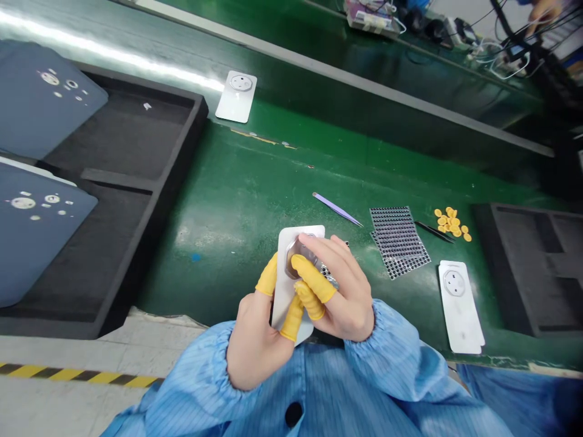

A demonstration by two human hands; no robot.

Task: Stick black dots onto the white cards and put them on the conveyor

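A white rectangular plate [286, 291] with a round recess near its upper end is held above the bench, close to my body. My left hand [268, 328] grips its lower part, with yellow finger cots on the thumb and a finger. Over the recess, my right hand [339, 285] presses its cot-covered fingertips on the plate, other fingers resting across its top. A sheet with small black dots partly shows behind my right hand. Purple tweezers [337, 209] lie beyond the hands. To the right are sheets of black dots [398, 240] and black tweezers [434, 232].
Yellow finger cots [450, 223] lie in a pile at right, near stacked white plates [462, 315]. Another white plate [237, 97] is at the back. Black trays stand left [157, 200] and right [496, 267]; blue-grey panels [40, 224] occupy the left one. Cables and a person's hand show top right.
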